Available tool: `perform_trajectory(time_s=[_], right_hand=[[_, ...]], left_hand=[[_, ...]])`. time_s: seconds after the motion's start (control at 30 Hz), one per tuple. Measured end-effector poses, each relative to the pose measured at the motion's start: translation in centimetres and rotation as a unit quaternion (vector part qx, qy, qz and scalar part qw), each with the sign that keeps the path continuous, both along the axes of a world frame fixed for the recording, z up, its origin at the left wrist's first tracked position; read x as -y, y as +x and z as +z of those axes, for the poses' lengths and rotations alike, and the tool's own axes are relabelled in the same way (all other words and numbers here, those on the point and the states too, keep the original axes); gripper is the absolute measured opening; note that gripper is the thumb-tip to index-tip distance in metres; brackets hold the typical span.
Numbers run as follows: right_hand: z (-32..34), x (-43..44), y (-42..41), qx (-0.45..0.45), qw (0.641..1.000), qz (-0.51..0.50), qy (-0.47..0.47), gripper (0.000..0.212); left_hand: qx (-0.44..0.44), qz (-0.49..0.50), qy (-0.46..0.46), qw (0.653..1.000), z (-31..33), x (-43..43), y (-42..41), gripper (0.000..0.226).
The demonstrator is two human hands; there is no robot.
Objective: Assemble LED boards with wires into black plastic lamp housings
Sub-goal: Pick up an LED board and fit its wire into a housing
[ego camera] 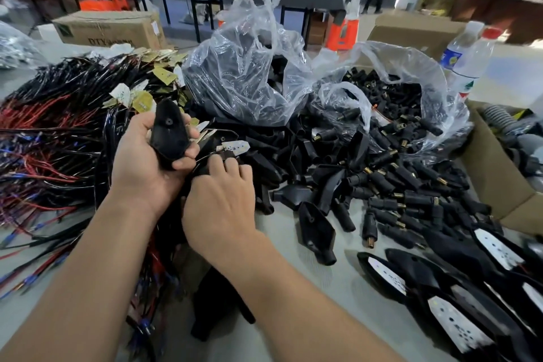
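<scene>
My left hand (147, 161) grips a black plastic lamp housing (169, 132), back side up, with a round hole in it. Just to its right, my right hand (223, 200) reaches down with curled fingers onto a wire below a white LED board (233, 146); whether it pinches the wire is hidden by the fingers. A tangle of red and black wires with LED boards (58, 132) lies to the left. Loose black housings (317, 229) and connector plugs (396, 185) are heaped at centre right. Finished housings with white boards inside (458, 326) lie at the lower right.
Two clear plastic bags of black parts (244, 73) stand behind the pile. Two water bottles (467, 59) stand at the right, by an open cardboard box (496, 173). Another carton (108, 29) sits at the back left. People stand far behind, by long tables.
</scene>
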State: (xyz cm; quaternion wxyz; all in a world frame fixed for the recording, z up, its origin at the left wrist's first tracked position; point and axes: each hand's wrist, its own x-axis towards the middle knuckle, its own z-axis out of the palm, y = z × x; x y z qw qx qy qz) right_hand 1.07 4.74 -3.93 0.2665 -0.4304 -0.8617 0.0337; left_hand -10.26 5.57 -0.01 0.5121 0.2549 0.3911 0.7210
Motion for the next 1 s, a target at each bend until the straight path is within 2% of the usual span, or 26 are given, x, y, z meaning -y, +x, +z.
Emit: perform_trajectory(time_s=[0.07,0.17,0.27,0.33,0.37,0.5,0.67,0.83,0.93,1.0], right_hand=[[0.1,-0.4,0.4,-0.032,0.998,-0.026,-0.05,0.019],[1.6,-1.8,2.0,-0.186,0.97,-0.115,-0.107,0.029],[3.2,-3.3,5.0,-0.381,0.898,-0.171,-0.136,0.032],[4.4,-3.9,7.4,-0.487,0.848,-0.147,-0.15,0.025],[4.9,-3.9,8.7,-0.508,0.837,-0.118,-0.165,0.022],[4.0,-2.8,13.4,-0.472,0.847,-0.037,-0.24,0.028],[1.4,-1.0,16.6,-0.452,0.844,-0.028,-0.286,0.024],[1.2,-1.3,17.8,-0.435,0.854,-0.053,-0.278,0.024],[1.2,-1.4,18.1,-0.429,0.869,-0.051,-0.244,0.025],[1.5,-1.4,18.2,-0.446,0.865,-0.047,-0.224,0.026]], left_hand=[[0.001,0.004,0.003,1.0,0.0,0.1,0.1,0.031],[0.004,-0.009,0.029,1.0,0.4,0.3,0.2,0.027],[-0.002,-0.024,0.036,0.999,0.3,0.4,0.4,0.032],[-0.014,-0.026,0.019,0.999,0.1,0.3,0.9,0.037],[-0.02,-0.026,0.007,0.999,0.1,0.2,1.2,0.038],[-0.039,-0.071,-0.023,0.996,-0.3,0.1,3.0,0.04],[-0.06,-0.189,-0.026,0.98,-1.0,0.5,6.6,0.034],[-0.125,-0.228,-0.045,0.965,-2.3,0.8,9.3,0.032],[-0.171,-0.239,-0.048,0.955,-2.9,0.7,10.0,0.03],[-0.208,-0.244,-0.057,0.945,-3.2,0.7,10.1,0.026]])
